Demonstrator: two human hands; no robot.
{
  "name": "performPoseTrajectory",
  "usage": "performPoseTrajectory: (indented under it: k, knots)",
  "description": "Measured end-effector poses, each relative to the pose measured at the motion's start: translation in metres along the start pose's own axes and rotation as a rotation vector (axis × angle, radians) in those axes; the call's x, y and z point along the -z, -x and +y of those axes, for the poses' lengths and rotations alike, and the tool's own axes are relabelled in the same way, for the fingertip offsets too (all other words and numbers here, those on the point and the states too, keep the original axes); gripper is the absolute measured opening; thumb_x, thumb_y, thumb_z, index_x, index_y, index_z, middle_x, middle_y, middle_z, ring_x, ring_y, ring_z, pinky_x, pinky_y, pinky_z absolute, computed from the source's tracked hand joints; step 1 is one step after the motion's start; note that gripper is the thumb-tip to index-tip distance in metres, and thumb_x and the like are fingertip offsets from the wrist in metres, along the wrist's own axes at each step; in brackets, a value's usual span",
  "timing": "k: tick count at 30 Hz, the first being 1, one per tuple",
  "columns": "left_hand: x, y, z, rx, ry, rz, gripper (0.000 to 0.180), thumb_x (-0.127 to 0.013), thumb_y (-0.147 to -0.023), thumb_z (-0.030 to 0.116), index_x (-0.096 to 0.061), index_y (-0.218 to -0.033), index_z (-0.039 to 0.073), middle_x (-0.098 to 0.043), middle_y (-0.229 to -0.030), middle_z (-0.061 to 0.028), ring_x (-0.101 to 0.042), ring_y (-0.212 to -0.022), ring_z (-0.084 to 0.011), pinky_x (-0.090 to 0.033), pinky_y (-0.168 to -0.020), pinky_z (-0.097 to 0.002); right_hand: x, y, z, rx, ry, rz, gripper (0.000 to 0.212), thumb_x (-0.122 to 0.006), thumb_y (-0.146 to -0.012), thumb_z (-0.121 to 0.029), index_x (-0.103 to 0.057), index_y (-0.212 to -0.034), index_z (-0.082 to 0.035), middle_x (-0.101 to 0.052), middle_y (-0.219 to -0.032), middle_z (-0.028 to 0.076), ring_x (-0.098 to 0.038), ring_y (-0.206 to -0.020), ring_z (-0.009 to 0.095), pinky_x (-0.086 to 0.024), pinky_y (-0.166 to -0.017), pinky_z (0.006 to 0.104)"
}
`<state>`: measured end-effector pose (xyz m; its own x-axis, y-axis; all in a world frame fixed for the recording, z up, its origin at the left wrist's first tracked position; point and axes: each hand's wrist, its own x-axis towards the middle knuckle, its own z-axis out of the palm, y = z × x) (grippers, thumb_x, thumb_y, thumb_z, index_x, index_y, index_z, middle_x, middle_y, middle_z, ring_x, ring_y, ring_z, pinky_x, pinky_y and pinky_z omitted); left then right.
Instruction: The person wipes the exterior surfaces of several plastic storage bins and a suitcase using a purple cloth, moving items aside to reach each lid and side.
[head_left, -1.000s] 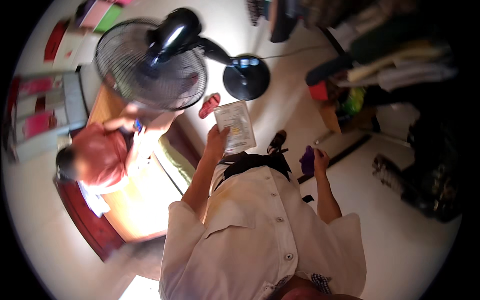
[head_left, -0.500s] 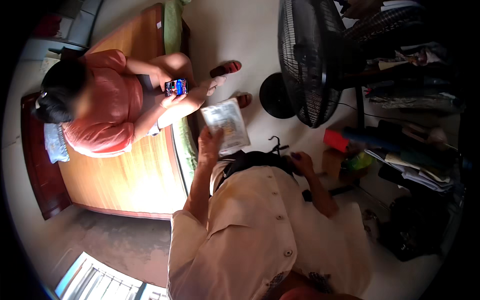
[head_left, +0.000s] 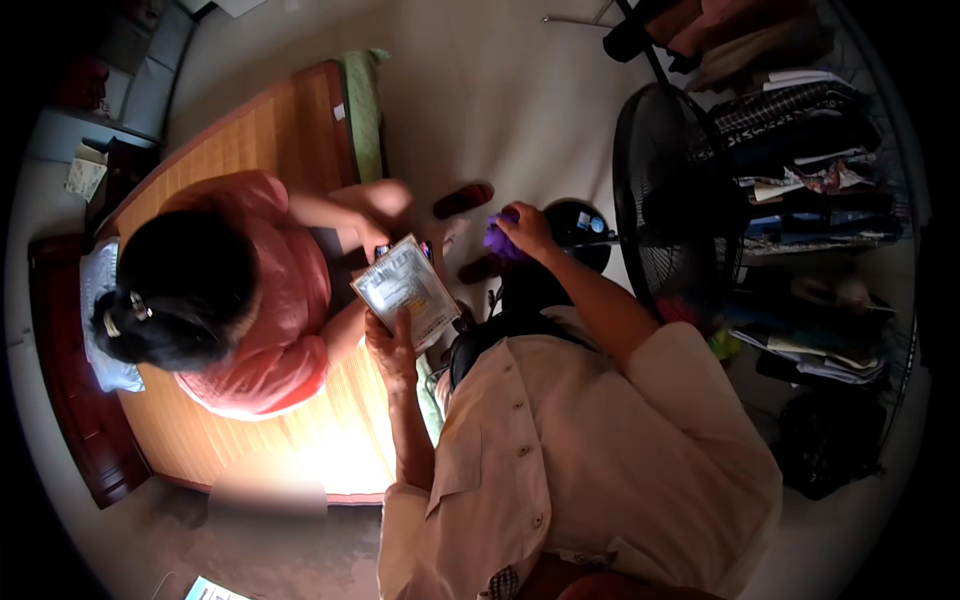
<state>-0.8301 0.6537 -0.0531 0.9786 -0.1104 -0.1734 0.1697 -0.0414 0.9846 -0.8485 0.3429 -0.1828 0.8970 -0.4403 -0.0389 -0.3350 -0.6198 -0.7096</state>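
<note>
My left hand is closed on the lower edge of a flat rectangular picture frame, thumb on its face. The frame has a thin border and a pale silvery front with a yellowish patch. It is tilted and partly covers the phone held by the seated person. Farther right, my right hand is raised, its fingers wrapped round a crumpled purple cloth. The cloth hangs over the floor near a pair of dark red slippers, apart from the frame.
The person in a pink shirt sits on a wooden bed with a mat, on my left. A black standing fan is to the right of my right hand. Beyond it hangs a clothes rack full of garments. A black bag lies below.
My right hand has come up and forward from beside my waist with the purple cloth. The frame has moved lower and left in view, now in front of the seated person. The view has shifted.
</note>
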Motion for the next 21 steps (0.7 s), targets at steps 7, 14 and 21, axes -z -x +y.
performPoseTrajectory:
  k: [7, 14, 21]
  knots:
    - [-0.021, -0.074, 0.011, -0.122, -0.150, 0.181, 0.021, -0.065, -0.090, 0.010, -0.058, -0.106, -0.001, -0.066, -0.094, -0.0080, -0.057, -0.085, -0.0138, -0.048, -0.078, -0.0298, -0.014, -0.204, -0.003, -0.079, -0.075, 0.129, 0.031, -0.075, -0.078, -0.029, -0.070, -0.095, -0.003, -0.071, -0.089, 0.015, -0.068, -0.085, 0.028, -0.054, -0.077, 0.0368]
    - [-0.083, -0.193, 0.002, 0.022, -0.159, 0.395, 0.027, -0.068, -0.088, 0.011, -0.058, -0.109, -0.003, -0.066, -0.097, -0.0096, -0.059, -0.086, -0.0152, -0.048, -0.079, -0.0297, -0.035, -0.437, 0.101, -0.331, -0.191, -0.014, 0.031, -0.075, -0.078, -0.027, -0.071, -0.092, 0.000, -0.071, -0.084, 0.012, -0.068, -0.080, 0.024, -0.053, -0.075, 0.0371]
    - [-0.185, -0.353, 0.078, 0.295, -0.185, 0.630, 0.026, -0.062, -0.091, 0.010, -0.055, -0.111, -0.005, -0.062, -0.108, -0.0130, -0.059, -0.095, -0.0189, -0.048, -0.084, -0.0321, -0.047, -0.554, 0.167, -0.318, -0.139, -0.145, 0.036, -0.075, -0.078, -0.033, -0.071, -0.092, 0.000, -0.071, -0.083, 0.016, -0.068, -0.079, 0.028, -0.053, -0.074, 0.0388]
